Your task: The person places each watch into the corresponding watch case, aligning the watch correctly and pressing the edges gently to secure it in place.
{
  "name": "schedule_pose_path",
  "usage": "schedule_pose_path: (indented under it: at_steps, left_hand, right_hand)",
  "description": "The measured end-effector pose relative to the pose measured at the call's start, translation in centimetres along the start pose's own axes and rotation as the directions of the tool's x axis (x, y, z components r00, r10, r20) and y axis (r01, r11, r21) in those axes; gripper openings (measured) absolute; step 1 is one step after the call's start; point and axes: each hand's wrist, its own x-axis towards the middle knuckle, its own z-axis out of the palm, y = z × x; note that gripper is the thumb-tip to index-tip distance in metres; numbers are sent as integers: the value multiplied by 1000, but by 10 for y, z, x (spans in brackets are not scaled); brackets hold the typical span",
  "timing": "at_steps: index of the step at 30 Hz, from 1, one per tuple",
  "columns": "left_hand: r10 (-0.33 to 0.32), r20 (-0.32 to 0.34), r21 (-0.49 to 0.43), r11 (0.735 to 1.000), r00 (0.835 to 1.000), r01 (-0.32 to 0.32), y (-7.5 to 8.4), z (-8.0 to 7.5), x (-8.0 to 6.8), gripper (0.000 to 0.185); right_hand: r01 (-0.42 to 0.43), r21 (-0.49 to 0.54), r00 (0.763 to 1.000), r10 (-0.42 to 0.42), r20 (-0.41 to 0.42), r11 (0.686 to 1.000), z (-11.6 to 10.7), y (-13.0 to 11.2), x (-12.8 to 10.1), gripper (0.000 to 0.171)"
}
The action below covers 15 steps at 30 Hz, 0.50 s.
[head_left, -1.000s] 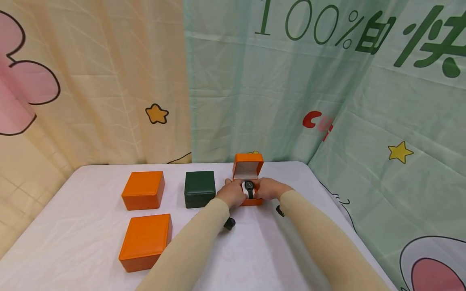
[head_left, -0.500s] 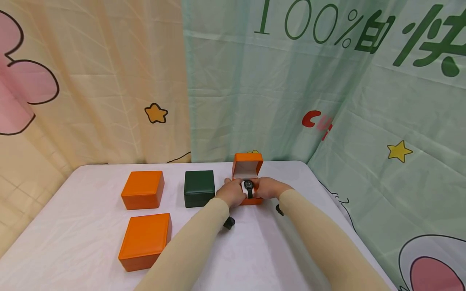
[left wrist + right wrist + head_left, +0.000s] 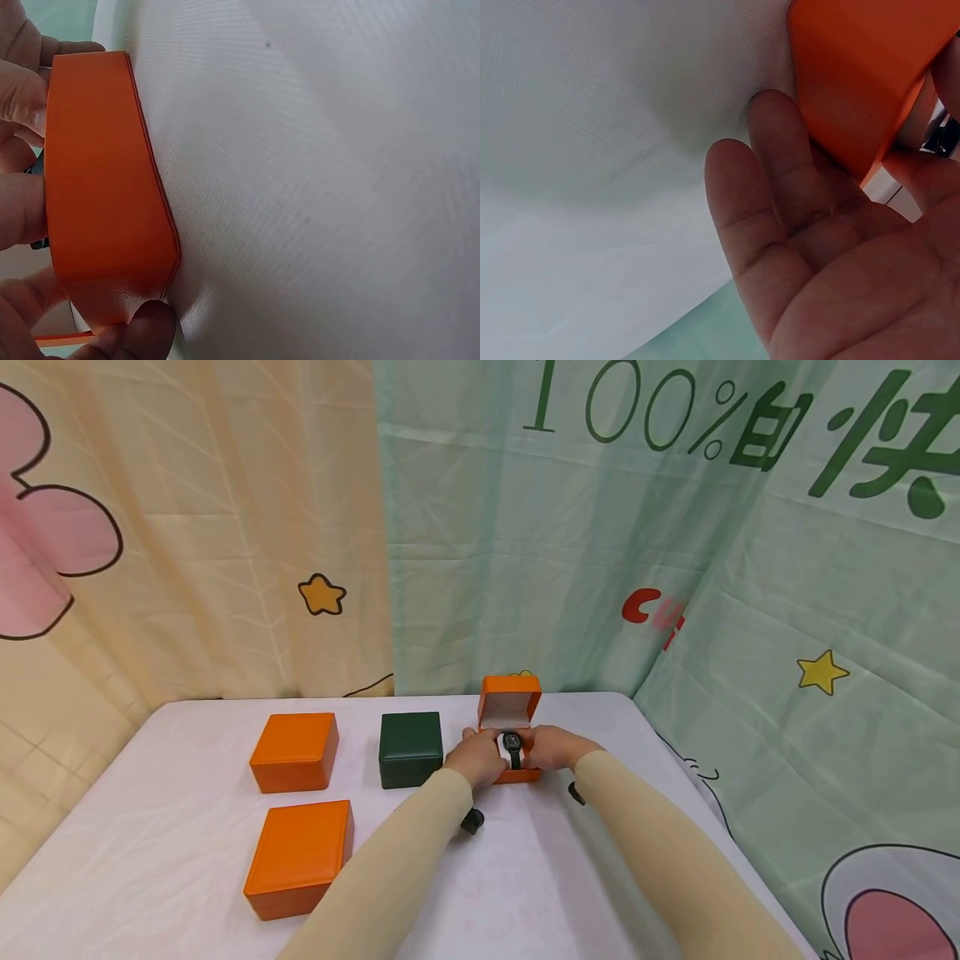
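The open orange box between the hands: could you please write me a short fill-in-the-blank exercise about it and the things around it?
1. The open orange box holds a black ____ on a white cushion.
2. Both hands, the left hand and right hand, touch the box's ____ half.
3. Left of it stands a closed box of dark ____ colour.
4. The closed orange boxes on the table number ____.

Missing words: watch; lower; green; two

White-clothed table (image 3: 187,860) before cartoon-printed curtains (image 3: 225,527), cream and perhaps mint green.
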Motion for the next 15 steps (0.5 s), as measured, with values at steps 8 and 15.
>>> schedule_pose_path:
  at_steps: [8, 15]
  left_hand:
    - [22, 5, -35, 999, 1000, -21, -1, -1, -3, 44]
    - [7, 19, -27, 1000, 1000, -6, 1, 0, 0, 45]
  right_hand:
    - [23, 27, 1000, -23, 2, 999, 2, 1, -1, 71]
    - [55, 22, 998, -54, -11, 998, 2, 4, -4, 74]
